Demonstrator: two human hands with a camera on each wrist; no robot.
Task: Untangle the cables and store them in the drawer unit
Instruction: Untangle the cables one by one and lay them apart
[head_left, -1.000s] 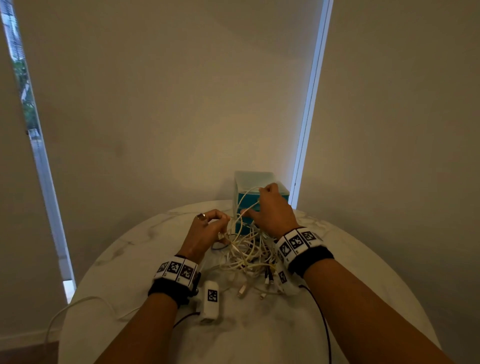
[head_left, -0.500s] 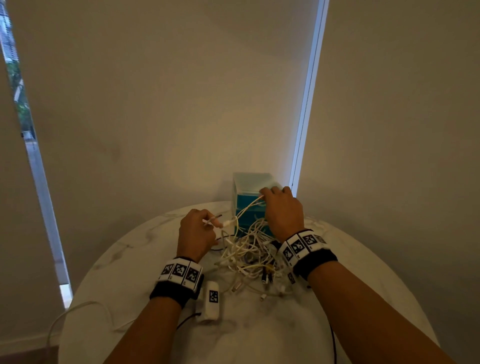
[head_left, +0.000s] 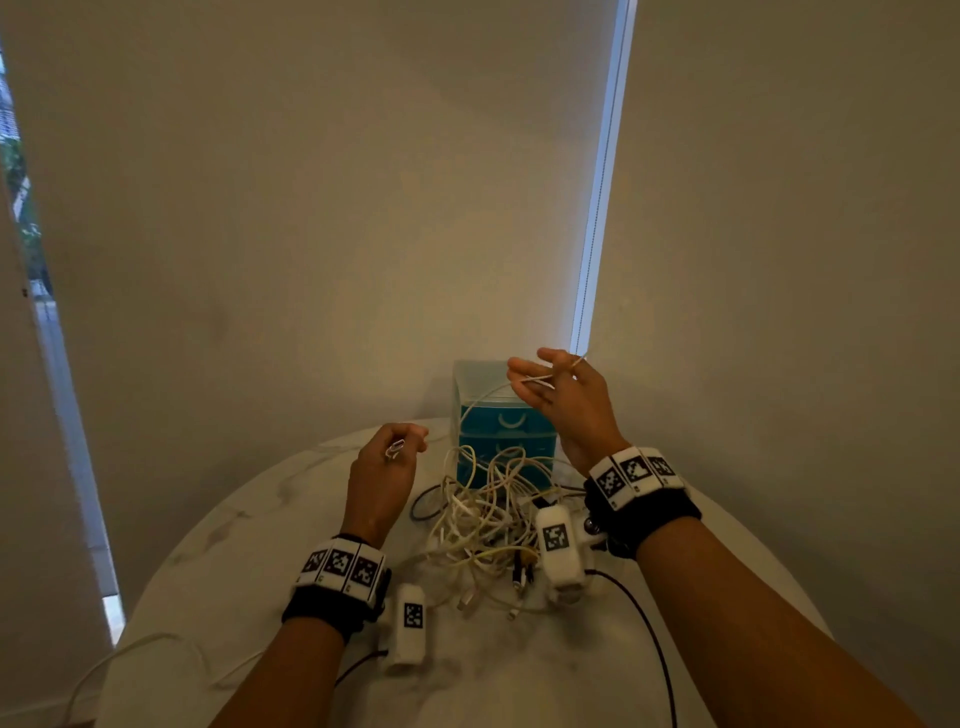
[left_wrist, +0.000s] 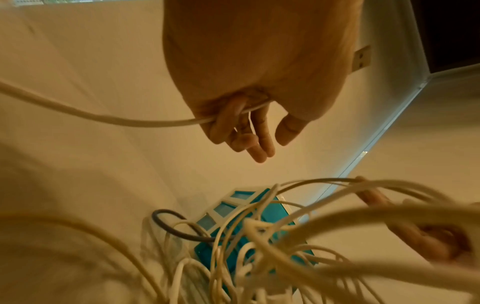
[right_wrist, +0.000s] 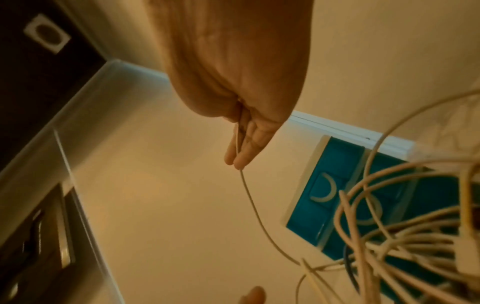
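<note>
R hand (head_left: 566, 400) raised, pinching cable (right_wrist: 249, 197); L hand (head_left: 384, 467) seemingly curled on plug.

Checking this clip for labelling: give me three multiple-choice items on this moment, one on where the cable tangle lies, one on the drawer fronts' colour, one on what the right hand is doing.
1. Where does the cable tangle lie?
A. on the table in front of the drawer unit
B. inside a drawer
C. on the floor

2. What colour are the drawer fronts?
A. red
B. teal
C. black

3. What is the right hand doing?
A. resting flat on the table
B. holding a thin white cable raised above the tangle
C. pulling a drawer handle

Answers: 1 A, the heap sits on the table against the unit. 2 B, teal shows in every view. 3 B, the cable runs between its fingers.
</note>
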